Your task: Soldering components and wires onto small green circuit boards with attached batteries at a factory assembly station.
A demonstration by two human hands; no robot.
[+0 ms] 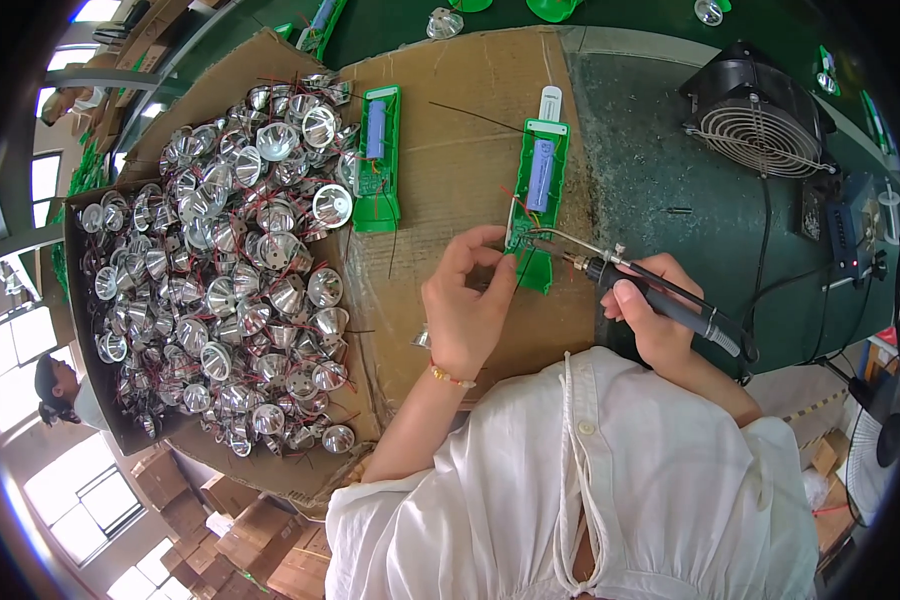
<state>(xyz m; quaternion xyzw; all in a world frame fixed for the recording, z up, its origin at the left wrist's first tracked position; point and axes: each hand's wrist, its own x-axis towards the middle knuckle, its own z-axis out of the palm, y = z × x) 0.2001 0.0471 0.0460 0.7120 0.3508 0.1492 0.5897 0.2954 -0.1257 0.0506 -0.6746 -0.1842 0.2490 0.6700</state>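
Observation:
A green plastic housing [560, 150] with a blue cylindrical battery cell [540, 178] and a small circuit board lies on the cardboard in front of me. My left hand [468, 305] is closed in a pinch at the board's lower end, beside thin wires; what the fingertips hold is hidden. In my right hand [658, 308] is a soldering iron [660, 302] with a thin curved metal feed tube. Its tip points left to the board, close to my left fingertips. A small shiny reflector [422, 338] shows partly beside my left wrist.
On the left a cardboard box [210, 75] holds many silver reflectors [220, 250] with red and black wires. Another green housing [388, 200] with a blue cell lies between. A black fan [760, 125] and a blue control unit [850, 235] with cables stand at the right.

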